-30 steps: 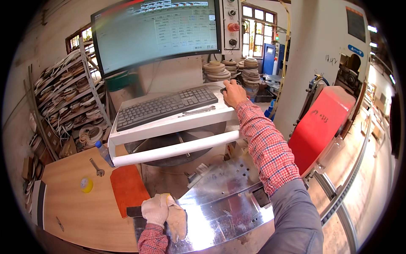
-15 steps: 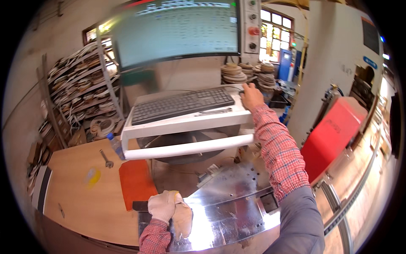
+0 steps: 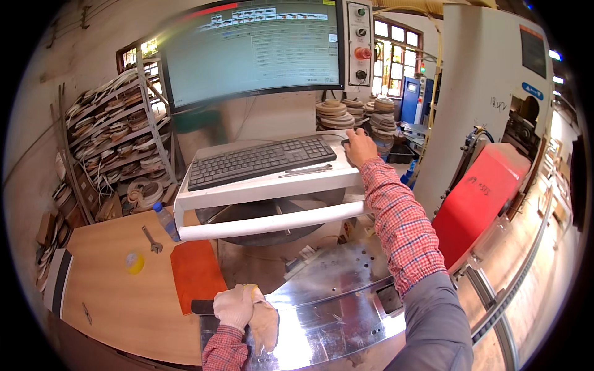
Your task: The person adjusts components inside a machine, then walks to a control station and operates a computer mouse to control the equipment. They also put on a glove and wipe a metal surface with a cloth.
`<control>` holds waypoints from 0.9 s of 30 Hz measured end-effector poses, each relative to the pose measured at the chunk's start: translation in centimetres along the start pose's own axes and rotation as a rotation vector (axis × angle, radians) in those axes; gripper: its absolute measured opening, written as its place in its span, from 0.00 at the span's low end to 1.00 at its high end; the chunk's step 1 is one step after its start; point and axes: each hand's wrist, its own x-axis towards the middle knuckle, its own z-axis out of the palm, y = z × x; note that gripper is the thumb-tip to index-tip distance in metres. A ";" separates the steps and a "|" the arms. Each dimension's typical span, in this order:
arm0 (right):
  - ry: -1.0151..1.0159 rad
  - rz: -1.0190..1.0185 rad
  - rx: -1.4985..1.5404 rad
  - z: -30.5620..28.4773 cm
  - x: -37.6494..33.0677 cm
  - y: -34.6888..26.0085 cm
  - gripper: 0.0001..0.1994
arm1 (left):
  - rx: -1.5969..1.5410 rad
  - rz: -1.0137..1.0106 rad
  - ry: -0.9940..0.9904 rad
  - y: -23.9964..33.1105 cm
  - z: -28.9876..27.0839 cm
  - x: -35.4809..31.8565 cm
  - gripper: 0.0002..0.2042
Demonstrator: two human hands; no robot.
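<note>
One loose glove (image 3: pixel 265 326), cream, limp and creased with a touch of yellow along its top edge, hangs at my left hand (image 3: pixel 234 308), which wears a whitish knit glove of its own. That hand is curled closed around the upper end, with its fingertips hidden from my camera; the rest droops to the right onto the shiny metal plate (image 3: pixel 322 315), just beside the knuckles.

At the far end of my other arm, the bare right hand (image 3: pixel 361 148) rests on a dark mouse (image 3: pixel 345 141) at the right end of the white tray (image 3: pixel 272 190). Its fingers bend over the mouse and cover most of it, so I cannot tell whether they pinch it. The mouse sits under the fingertips, near the right end of the black keyboard (image 3: pixel 263 162); a spanner (image 3: pixel 306 170) lies in front of the keys.

As for writing, the screen (image 3: pixel 253 62) shows rows of tables and small pictures, too fine for me to read. Dark handwritten marks run across the red cover (image 3: pixel 482 195) and the pale cabinet (image 3: pixel 467 80), which also bears a blue badge (image 3: pixel 532 91) with white symbols.
</note>
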 end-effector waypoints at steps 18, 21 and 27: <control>-0.016 -0.016 -0.005 0.3 0.5 0.5 0.17 | -0.032 0.065 0.094 -0.9 1.7 0.2 0.21; -0.015 -0.012 -0.009 0.3 0.4 0.4 0.17 | -0.057 0.066 0.114 -0.9 1.7 0.1 0.21; 0.002 -0.035 0.002 0.5 0.5 0.8 0.16 | -0.026 0.067 0.138 -0.7 1.6 0.1 0.20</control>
